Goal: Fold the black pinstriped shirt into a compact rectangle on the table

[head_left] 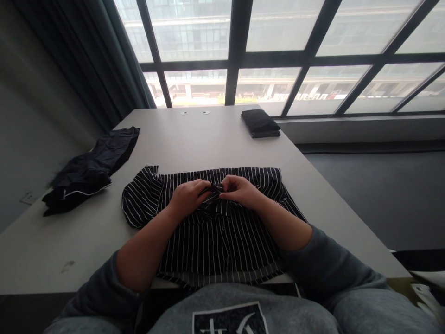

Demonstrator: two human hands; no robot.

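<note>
Shirt (208,234) lies on the table (194,144) directly before you, near edge. Your left hand (187,197) and right hand (241,191) sit at its middle, side by side. Second garment (93,162): your left, along the table's left edge. Folded cloth (259,123): far right, by the right edge. Window (271,60) behind the table, curtain (90,55) left of it.

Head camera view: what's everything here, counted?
Flat table: 1, white, centre
Striped cloth shirt: 1, black/white, near edge
Crumpled cloth garment: 1, dark, table's left edge
Folded cloth bundle: 1, black, far right
Flat discs: 2, white, far end
Cloth curtain: 1, dark, upper left
Paned glass window: 1, dark frame, background
Floor: 1, grey, right
Wall plate: 1, grey, left
Unclear items: uncounted, dark/white, lower right
Left hand: 1, bare, on shirt
Right hand: 1, bare, on shirt
Printed sweatshirt: 1, grey, bottom
</note>
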